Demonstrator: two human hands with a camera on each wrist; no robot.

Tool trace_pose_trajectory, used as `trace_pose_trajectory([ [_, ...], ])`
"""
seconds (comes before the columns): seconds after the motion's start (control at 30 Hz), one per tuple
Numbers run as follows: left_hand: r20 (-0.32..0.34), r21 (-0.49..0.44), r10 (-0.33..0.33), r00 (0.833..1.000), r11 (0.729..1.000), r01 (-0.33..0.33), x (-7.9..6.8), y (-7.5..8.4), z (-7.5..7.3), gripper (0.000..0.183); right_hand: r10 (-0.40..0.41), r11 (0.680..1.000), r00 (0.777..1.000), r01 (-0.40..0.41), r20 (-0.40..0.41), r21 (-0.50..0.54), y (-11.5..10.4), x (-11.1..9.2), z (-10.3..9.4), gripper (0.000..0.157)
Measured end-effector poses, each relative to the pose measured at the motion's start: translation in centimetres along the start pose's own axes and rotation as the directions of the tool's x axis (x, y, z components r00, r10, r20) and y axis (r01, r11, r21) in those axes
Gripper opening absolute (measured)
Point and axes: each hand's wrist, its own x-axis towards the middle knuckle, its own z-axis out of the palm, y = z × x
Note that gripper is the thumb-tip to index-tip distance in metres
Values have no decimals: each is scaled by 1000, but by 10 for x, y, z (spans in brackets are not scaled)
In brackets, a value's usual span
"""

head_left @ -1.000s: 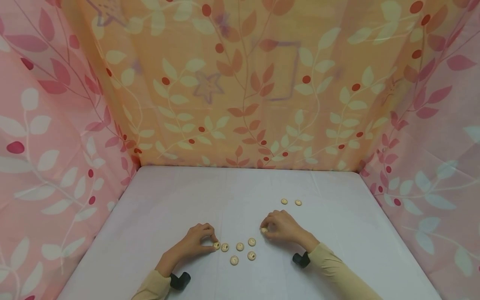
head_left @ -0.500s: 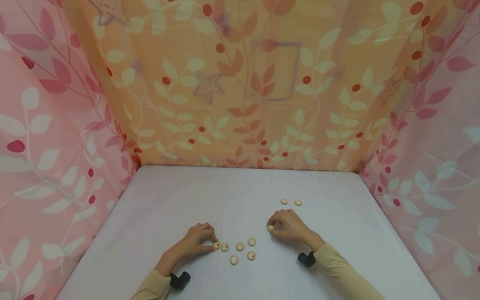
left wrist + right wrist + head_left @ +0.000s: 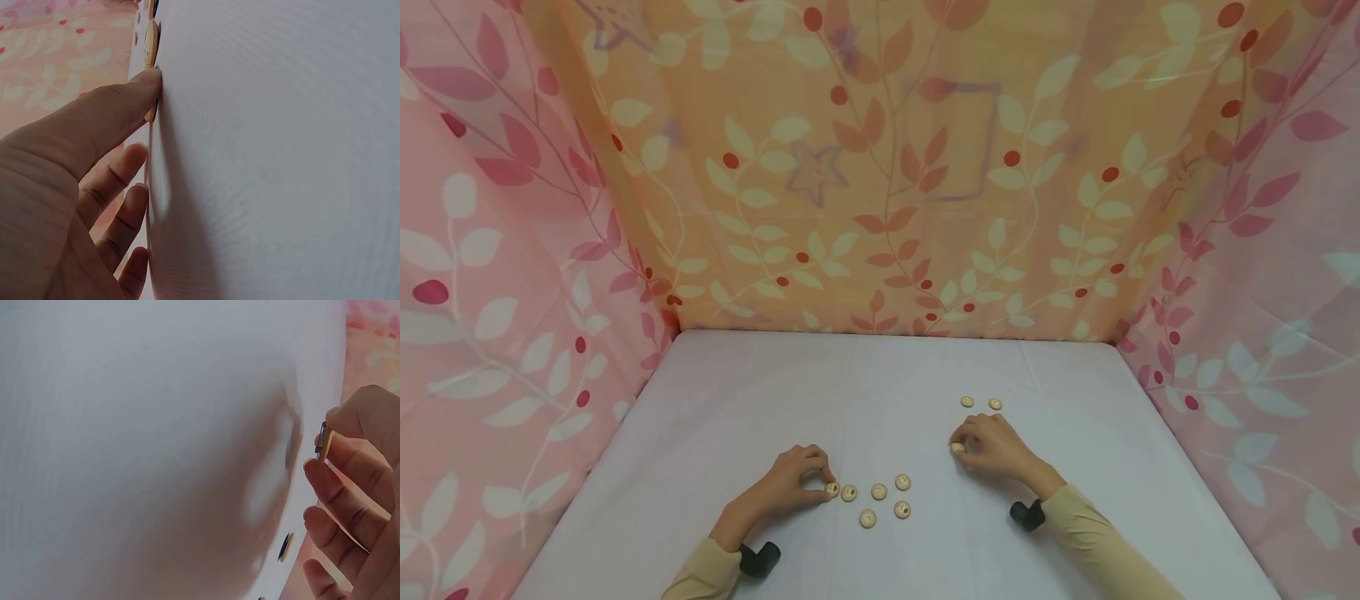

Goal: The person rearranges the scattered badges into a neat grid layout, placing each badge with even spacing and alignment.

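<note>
Thin tan disc (image 3: pixel 329 448) with metal fitting (image 3: pixel 321 439)

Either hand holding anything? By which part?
Yes: the right hand pinches a pale disc by its rim; the left hand pinches a second disc by its rim.

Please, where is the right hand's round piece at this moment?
In the head view, right of centre, the right hand pinches the round piece, just nearer the person than the two far discs.

Round tan discs (image 3: pixel 878 492), one aloft
</note>
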Motion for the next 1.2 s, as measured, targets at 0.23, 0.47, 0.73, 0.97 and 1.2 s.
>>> trace_pose_trajectory([
  [0.23,-2,0,12,1000,1000,-12,1,-1,0,16,29,1000,999,-29,-29,-5,13,-3,0,13],
  [0.47,-1,-3,6,1000,1000,-6,0,-1,0,15,57,998,998,-58,-41,-9,23,-6,-2,10],
  [0.73,-12,-2,8,1000,1000,-8,0,-3,2,15,104,994,990,-105,-93,-10,33,-10,-8,12],
  [0.97,-15,0,11,1000,1000,-11,0,-1,1,15,143,989,985,-145,-94,-18,48,-14,-11,13],
  [1.2,-9,-4,6,1000,1000,-6,0,0,1,15,175,984,977,-179,-118,-24,61,-18,-16,12],
])
